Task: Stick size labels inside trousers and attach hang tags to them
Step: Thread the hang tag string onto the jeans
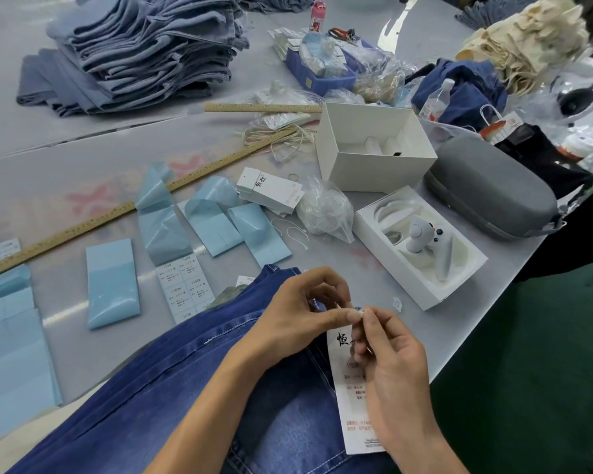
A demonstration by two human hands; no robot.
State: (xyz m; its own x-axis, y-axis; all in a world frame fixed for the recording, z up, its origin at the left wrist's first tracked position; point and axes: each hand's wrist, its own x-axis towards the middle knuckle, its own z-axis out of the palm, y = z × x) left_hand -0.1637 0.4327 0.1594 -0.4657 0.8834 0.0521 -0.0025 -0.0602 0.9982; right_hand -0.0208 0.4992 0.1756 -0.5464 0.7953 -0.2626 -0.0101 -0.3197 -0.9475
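A pair of dark blue denim trousers [172, 388] lies across the near edge of the grey table [83, 152], waistband toward the middle. On it rests a long white hang tag [348, 398] printed with black characters and small red text lower down. Both hands meet at the tag's top end: the left hand [302, 313] pinches something small and white between thumb and forefinger, and the right hand [391, 371] has its fingertips curled onto the same spot; it is probably the tag's string fastener, though it is too small to tell.

Just beyond the trousers lies a sheet of white size labels [185, 285] printed "1103", flanked by light blue backing strips [112, 282], some curled up. A stack of hang tags [271, 191] sits farther back, next to a crumpled clear plastic bag [324, 210] that seems to hold thin white strings.

To the right, an open white tray box [421, 248] holds a white handheld controller and a curved white band in moulded recesses. Behind it stands an open white cardboard box [374, 148] with only card dividers inside. A grey zipped case [493, 189] lies closed beside it. A blue tray [322, 73] farther back is filled with tags and plastic packets. Two wooden rulers [83, 227] cross the table, and a pile of folded pale jeans [151, 49] rises at the far left.
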